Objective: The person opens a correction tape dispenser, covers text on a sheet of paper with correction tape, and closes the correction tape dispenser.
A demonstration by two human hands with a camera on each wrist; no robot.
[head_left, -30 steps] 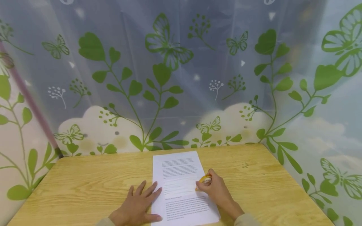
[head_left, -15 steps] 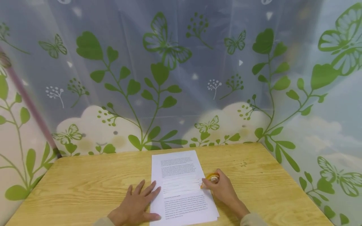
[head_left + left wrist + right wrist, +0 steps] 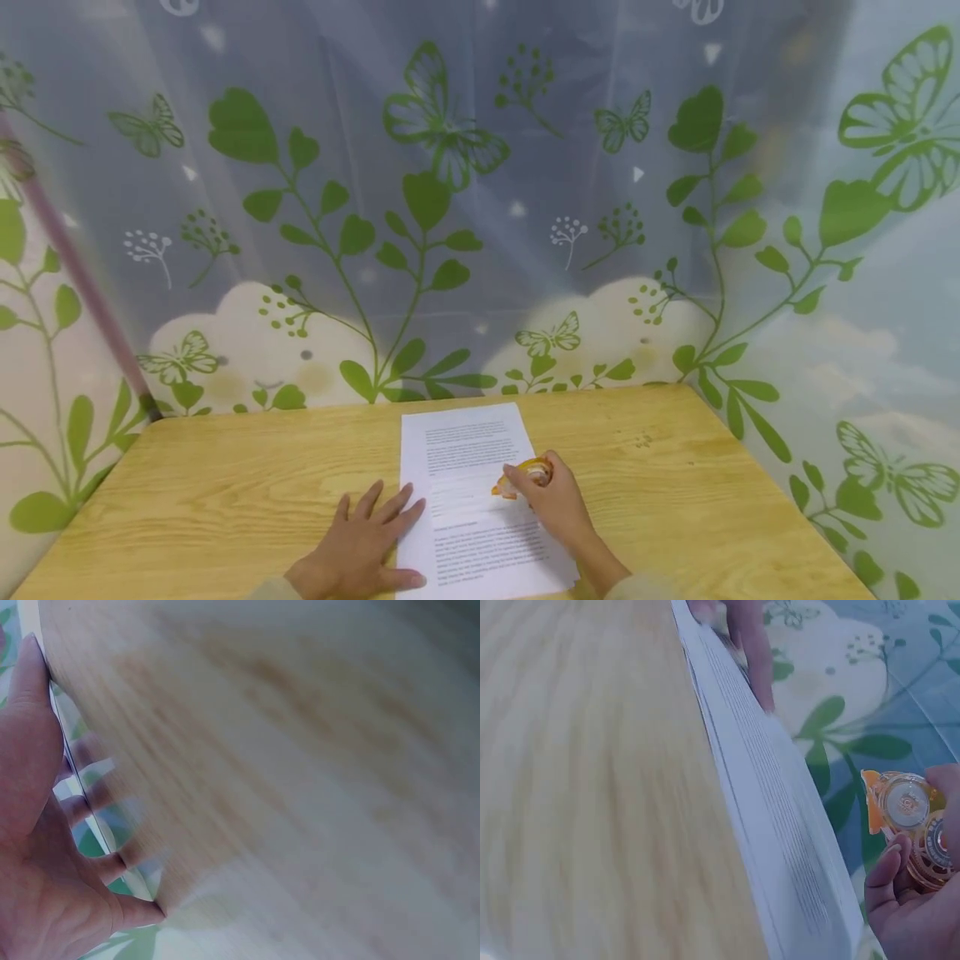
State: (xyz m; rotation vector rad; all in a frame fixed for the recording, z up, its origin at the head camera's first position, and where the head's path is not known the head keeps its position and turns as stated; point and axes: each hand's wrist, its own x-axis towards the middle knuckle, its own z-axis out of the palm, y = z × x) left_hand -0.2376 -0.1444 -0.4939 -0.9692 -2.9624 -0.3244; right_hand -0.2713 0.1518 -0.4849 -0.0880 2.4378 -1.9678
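A printed sheet of paper [image 3: 480, 550], with what looks like more sheets under it, lies on the wooden table. My left hand [image 3: 360, 537] rests with fingers spread across its left edge, thumb and fingertips on the paper. In the left wrist view the same hand [image 3: 56, 825] shows its fingers spread out. My right hand [image 3: 558, 500] holds an orange, see-through correction tape [image 3: 531, 472] over the middle of the page. The right wrist view shows the correction tape's [image 3: 906, 804] round reels and orange tip, pinched between thumb and fingers [image 3: 889, 877]. The tip looks lifted off the paper.
The wood-grain table [image 3: 247, 483] extends to both sides of the paper. A hanging curtain [image 3: 465, 250] with green leaves, butterflies and clouds stands behind the table's far edge and along both sides. Small dark marks [image 3: 642, 439] show on the table at the right.
My right hand moved right with the correction tape to the page's right edge, then came back left over the page. My left hand stayed in place.
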